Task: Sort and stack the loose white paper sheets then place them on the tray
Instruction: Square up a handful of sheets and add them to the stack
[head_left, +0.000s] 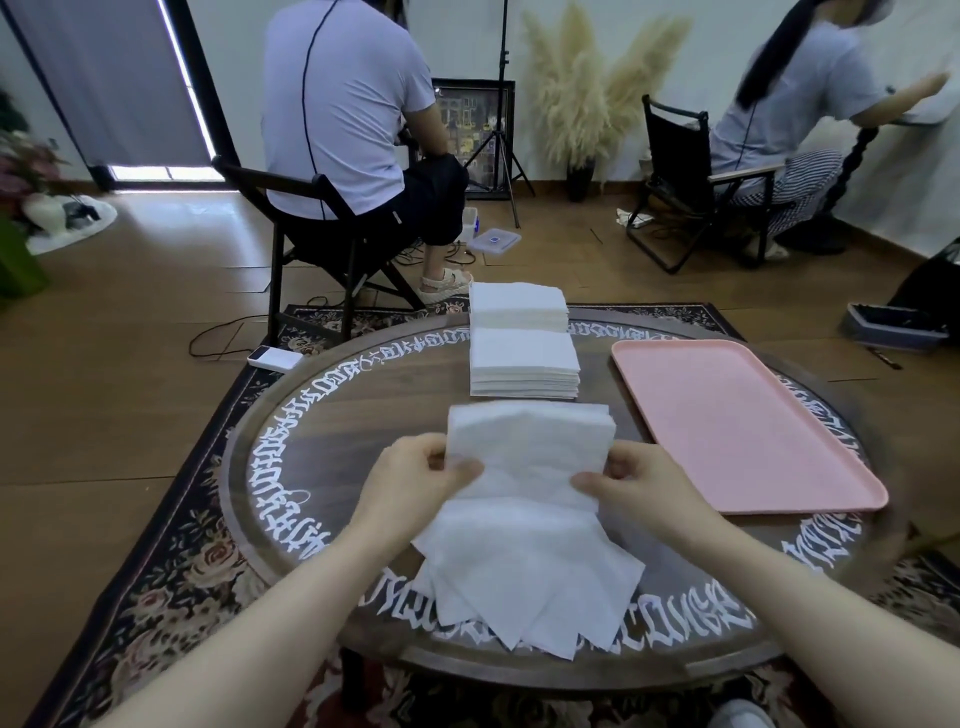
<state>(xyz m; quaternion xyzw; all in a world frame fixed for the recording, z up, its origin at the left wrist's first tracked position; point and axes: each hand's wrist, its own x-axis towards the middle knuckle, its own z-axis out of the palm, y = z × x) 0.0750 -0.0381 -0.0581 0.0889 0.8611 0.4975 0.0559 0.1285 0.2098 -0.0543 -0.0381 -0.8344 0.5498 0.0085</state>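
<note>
I pinch the thin white paper sheets (527, 457) with left hand (415, 475) and right hand (636, 486), centre frame; light, limp, tear-prone: grip opposite edges.

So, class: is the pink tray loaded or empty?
Empty: the pink tray shows only bare surface; the paper stacks sit beside it on the table.
</note>
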